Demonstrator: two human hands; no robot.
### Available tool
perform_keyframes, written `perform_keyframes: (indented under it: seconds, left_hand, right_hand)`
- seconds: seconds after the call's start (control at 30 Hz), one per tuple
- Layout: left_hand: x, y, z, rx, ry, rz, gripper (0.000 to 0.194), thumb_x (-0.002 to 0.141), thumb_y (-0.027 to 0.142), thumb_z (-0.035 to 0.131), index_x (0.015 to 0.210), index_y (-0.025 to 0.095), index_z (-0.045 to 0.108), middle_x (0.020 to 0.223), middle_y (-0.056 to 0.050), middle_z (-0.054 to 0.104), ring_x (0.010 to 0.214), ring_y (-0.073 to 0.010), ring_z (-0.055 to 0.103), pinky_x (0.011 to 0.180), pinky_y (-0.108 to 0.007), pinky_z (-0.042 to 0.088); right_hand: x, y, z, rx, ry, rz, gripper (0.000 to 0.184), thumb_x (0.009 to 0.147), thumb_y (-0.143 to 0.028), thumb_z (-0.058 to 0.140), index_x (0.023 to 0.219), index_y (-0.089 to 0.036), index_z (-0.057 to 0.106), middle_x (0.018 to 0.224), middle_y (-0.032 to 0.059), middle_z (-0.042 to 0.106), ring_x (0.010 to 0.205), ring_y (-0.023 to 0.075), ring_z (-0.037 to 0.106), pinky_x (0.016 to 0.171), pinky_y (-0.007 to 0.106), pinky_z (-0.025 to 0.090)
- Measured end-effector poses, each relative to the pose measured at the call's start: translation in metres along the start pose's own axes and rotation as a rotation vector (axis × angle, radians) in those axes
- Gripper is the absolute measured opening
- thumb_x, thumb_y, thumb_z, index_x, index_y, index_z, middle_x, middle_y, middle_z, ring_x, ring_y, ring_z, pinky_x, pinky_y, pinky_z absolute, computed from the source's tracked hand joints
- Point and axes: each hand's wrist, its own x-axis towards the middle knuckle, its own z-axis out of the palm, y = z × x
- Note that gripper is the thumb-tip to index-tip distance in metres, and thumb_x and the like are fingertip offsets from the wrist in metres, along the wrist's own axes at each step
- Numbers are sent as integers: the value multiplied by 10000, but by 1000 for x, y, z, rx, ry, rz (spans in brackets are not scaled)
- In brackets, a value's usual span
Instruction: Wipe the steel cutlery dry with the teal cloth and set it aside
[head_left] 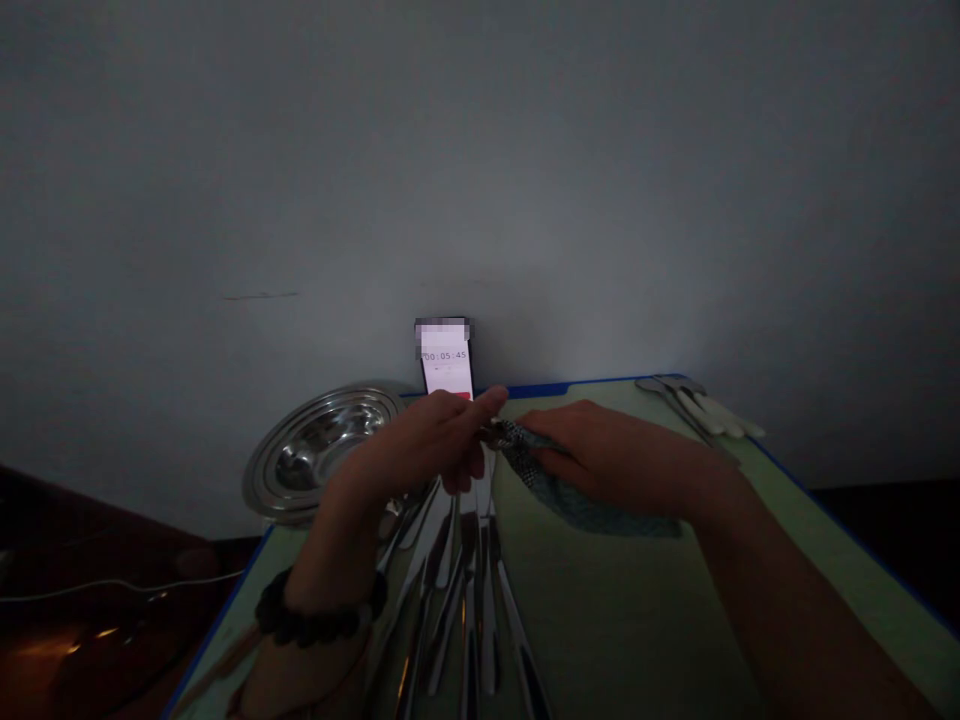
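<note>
My left hand (pixel 442 437) is closed, its thumb stretched toward the right, above a spread of metal cutlery. Most of what it grips is hidden; a short bit of a shiny metal utensil (pixel 489 434) shows between the two hands. My right hand (pixel 592 447) pinches a grey-green checked cloth (pixel 585 508) around that utensil's right end, and the rest of the cloth hangs below the palm. Under my hands lie several table knives (pixel 486 600) and other metal pieces, handles toward me.
Nested steel bowls (pixel 259 480) stand at the back left. A phone (pixel 448 370) showing a timer leans on the wall. At the back right lie several white-handled utensils (pixel 716 412). The green table (pixel 637 620) has a blue edge; a white cable (pixel 135 584) runs at left.
</note>
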Motion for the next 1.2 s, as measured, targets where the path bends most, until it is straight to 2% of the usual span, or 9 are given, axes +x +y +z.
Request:
perform_keyframes:
  seconds: [0.13,0.3,0.43,0.5,0.57,0.67,0.77,1.07,1.2]
  left_hand:
    - [2,-6,-4,-38,43,30,503,842,557,396,586,155,559,485,15,559,422,-97,529,440,-207,382]
    - [-6,-12,-16,-101,42,57,359,800,471,511,670,146,592,582,13,601,508,-103,574,510,-207,436]
    - [-7,-13,-15,-13,-89,85,366,798,494,506,732,154,624,668,-6,630,551,-108,581,508,-198,432]
    - [-4,-12,-10,62,-163,96,388,795,520,497,726,161,628,637,2,606,516,-101,546,456,-186,389]
    - [0,-11,-3,130,-187,115,435,796,562,469,713,164,626,584,12,565,486,-98,497,425,-186,348]
    - [7,-14,3,182,-146,148,493,811,595,412,698,163,621,557,13,517,509,-106,463,446,-194,334]
    - [13,-20,3,113,-129,147,509,831,584,369,663,159,595,569,12,499,518,-104,438,466,-200,330]
    - [4,-21,-13,-6,-80,27,421,818,501,424,577,169,517,511,23,462,430,-93,397,410,-200,323]
    - [-1,-23,-20,96,33,41,450,827,488,386,552,173,551,480,10,496,417,-109,454,419,-210,367]
  right_hand:
    - [1,2,0,16,29,-11,184,895,-224,403,902,-185,583,874,49,655,751,166,568,650,262,362]
    - [-2,8,-6,11,12,51,189,894,-279,429,929,-196,596,864,45,662,747,171,575,630,258,354]
    - [-1,5,-4,2,28,19,190,897,-262,424,907,-196,602,845,38,663,722,158,565,623,254,346]
    - [0,3,-2,-5,29,-12,198,896,-265,427,860,-187,606,808,38,655,694,151,553,615,253,341]
    - [1,2,0,-3,20,-25,202,894,-271,435,842,-180,608,782,40,648,672,147,545,606,252,338]
    - [2,4,0,-12,13,-6,198,890,-284,443,865,-185,612,777,42,646,667,150,543,597,253,333]
    - [3,8,-2,-66,13,25,206,887,-298,444,866,-184,614,784,50,651,686,163,550,601,263,328]
    - [-7,26,-13,-18,-35,68,249,905,-335,409,893,-176,601,820,48,643,728,162,568,638,256,377]
    - [-14,35,-23,-15,20,101,279,893,-374,429,871,-165,612,793,45,641,708,166,573,621,260,382]
